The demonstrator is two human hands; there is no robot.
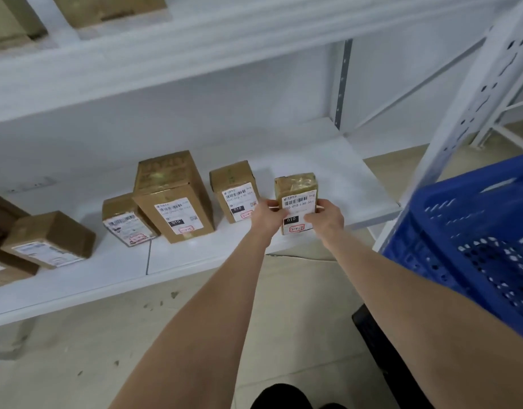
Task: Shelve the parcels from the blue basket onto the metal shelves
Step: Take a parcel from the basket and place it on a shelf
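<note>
Parcels were the job, and one small brown parcel point(295, 190) was at the right end of the row on the low white shelf point(357, 184), close to the near edge, with its white label point(298, 203) facing the person. The left hand point(267, 215) pinched its left side and the right hand point(328, 216) pinched its right side, fingers curled round the edges, so both hands were holding it. I could not tell for sure if its bottom was fully down on the shelf. To do this step well, I think the person should set it flat, push it back a little from the edge so it cannot tip off, keep the label to the front, line it up with the others, and only then let go. Just to its left stood another small parcel point(235, 184), near but not touching as far as I could see, so the left hand had little room. Farther left stood a tall parcel point(173, 196), with a little tilted parcel point(126, 219) close by its left side, and one more parcel point(47, 239) well apart at the left. A dark box point(3, 214) showed at the left edge. To the right was a white post point(475, 98) with holes. The blue basket point(461, 231) sat at the near right, and what was inside it was hidden. An upper shelf point(165, 63) hung over the row, with more boxes point(106, 7) on it.
</note>
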